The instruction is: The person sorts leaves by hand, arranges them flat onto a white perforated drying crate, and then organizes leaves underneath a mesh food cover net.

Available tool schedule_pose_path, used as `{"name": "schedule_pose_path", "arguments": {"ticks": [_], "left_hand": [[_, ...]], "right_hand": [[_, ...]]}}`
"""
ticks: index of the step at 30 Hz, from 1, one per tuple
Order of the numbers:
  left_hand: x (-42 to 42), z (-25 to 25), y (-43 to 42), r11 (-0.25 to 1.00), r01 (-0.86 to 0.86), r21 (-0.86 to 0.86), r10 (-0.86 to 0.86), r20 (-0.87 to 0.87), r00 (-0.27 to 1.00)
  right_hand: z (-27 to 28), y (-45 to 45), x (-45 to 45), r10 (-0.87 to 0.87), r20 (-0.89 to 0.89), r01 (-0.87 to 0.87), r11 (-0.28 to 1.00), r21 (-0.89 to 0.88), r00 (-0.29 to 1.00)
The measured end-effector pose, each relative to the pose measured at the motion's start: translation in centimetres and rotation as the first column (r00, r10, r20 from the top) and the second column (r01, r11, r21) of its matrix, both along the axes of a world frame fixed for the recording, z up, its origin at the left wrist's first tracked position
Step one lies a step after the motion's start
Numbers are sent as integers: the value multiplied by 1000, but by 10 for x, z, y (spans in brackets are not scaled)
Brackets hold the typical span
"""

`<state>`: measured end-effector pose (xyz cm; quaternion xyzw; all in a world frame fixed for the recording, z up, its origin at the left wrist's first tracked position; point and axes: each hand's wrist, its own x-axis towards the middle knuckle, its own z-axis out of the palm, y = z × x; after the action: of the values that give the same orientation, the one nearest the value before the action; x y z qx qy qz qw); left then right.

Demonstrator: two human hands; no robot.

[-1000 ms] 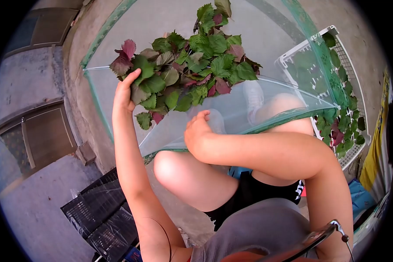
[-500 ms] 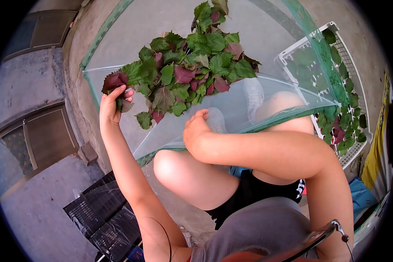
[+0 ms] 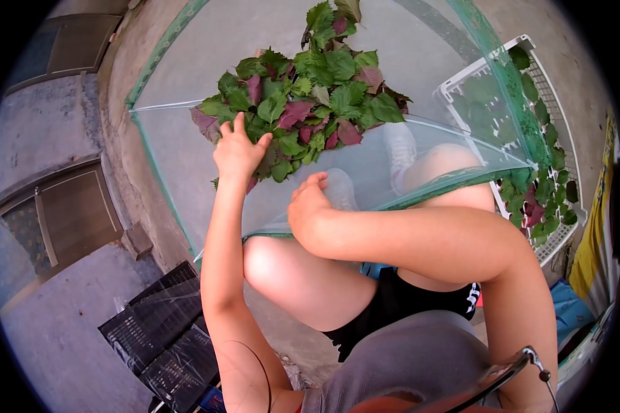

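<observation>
A heap of green and purple serrated leaves (image 3: 310,103) lies on a sheer net (image 3: 186,151) with green edging, spread in front of my knees. My left hand (image 3: 240,150) is at the heap's lower left edge, its fingers spread over the leaves and nothing visibly gripped. Near my knees, below the heap, my right hand (image 3: 310,206) hovers over or rests at the net's near side. Its fingers are bent and partly seen from the back; what they hold, if anything, is hidden.
At the right stands a white plastic crate (image 3: 565,138) holding more leaves, partly behind the net. Black crates (image 3: 162,337) wrapped in plastic lie at the lower left. A brick (image 3: 137,241) is by the wall. Yellow cloth (image 3: 591,241) hangs at the far right.
My left hand pinched a purple leaf off to the left, then let it go and came back right onto the heap, fingers spread. Leaves at the heap's left have shifted. My right hand has hardly moved.
</observation>
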<state>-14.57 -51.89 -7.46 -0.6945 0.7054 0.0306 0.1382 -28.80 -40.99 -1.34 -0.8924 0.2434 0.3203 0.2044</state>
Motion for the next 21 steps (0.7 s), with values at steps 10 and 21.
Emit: {"name": "schedule_pose_path", "arguments": {"ticks": [10, 21], "left_hand": [[-52, -41, 35, 950, 303, 70, -278, -247, 928], [-26, 21, 0, 875, -215, 433, 458, -885, 84]], "right_hand": [[-3, 1, -1, -46, 16, 46, 999, -2, 999], [1, 1, -5, 1, 14, -1, 1000, -8, 1000]]}}
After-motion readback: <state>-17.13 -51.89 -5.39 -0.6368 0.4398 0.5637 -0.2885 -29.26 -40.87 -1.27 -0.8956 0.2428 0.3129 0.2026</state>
